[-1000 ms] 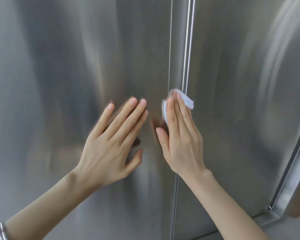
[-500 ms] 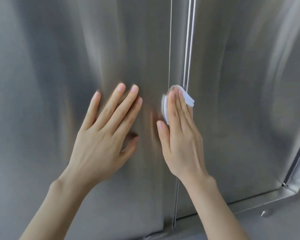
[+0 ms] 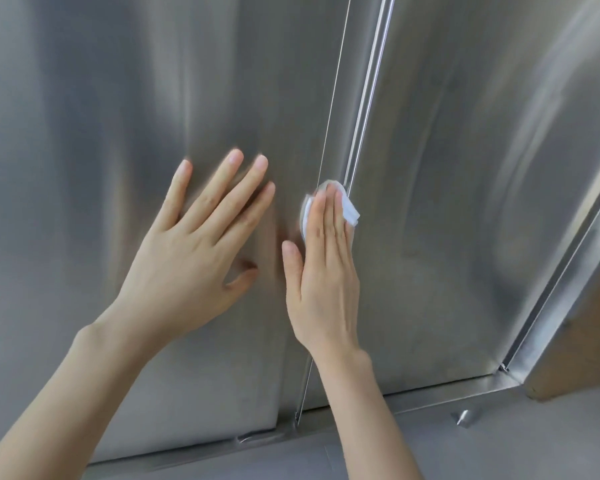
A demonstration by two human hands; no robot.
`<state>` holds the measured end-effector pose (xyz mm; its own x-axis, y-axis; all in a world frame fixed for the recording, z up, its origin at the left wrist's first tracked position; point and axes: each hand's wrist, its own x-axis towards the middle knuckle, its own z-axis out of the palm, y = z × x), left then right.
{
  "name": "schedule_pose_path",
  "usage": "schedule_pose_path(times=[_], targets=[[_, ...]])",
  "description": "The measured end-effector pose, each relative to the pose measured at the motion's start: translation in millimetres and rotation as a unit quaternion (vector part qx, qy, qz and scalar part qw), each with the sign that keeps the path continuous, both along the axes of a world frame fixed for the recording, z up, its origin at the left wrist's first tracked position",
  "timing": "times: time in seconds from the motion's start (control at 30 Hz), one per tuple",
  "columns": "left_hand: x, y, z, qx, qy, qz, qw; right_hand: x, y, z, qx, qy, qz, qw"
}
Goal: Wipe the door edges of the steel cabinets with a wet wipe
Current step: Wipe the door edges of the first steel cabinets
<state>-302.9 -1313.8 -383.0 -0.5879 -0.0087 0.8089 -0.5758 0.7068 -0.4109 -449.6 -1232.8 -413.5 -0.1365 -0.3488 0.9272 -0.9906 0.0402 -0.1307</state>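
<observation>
Two brushed steel cabinet doors fill the view, the left door [image 3: 118,133] and the right door [image 3: 482,168]. Between them runs the vertical door edge [image 3: 368,98]. My right hand [image 3: 326,271] lies flat with straight fingers and presses a folded white wet wipe [image 3: 349,209] against that edge at mid height. Most of the wipe is hidden under my fingers. My left hand [image 3: 194,251] rests flat on the left door with its fingers spread, just left of the seam.
The cabinet's steel bottom frame [image 3: 430,393] runs below the doors, with a grey floor [image 3: 499,445] under it. A small metal stud [image 3: 463,417] stands on the floor. The right frame post [image 3: 568,289] and a brown panel [image 3: 589,334] sit at the right.
Both hands have moved lower along the doors, the right one sliding the wipe down the edge. The view has tilted down, so the bottom frame and floor now show.
</observation>
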Motion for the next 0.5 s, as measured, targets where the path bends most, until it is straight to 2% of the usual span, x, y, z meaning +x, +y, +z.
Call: schedule_pose_path(times=[0.2, 0.3, 0.4, 0.5], targets=[[6.6, -0.4, 2.6, -0.017, -0.021, 0.005, 1.0, 0.0, 18.5, -82.2, 0.074, 0.02, 0.0, 0.997], [5.7, 1.8, 1.8, -0.012, -0.025, 0.012, 1.0, 11.8, 8.5, -60.1, 0.036, -0.032, 0.003, 0.999], [6.0, 0.3, 2.3, -0.017, -0.029, 0.012, 0.999, 6.2, 0.7, -24.4, 0.006, -0.021, -0.001, 1.0], [6.6, -0.2, 3.0, -0.015, -0.039, 0.019, 0.999, 2.7, 6.8, -45.2, 0.032, -0.006, 0.003, 0.999]])
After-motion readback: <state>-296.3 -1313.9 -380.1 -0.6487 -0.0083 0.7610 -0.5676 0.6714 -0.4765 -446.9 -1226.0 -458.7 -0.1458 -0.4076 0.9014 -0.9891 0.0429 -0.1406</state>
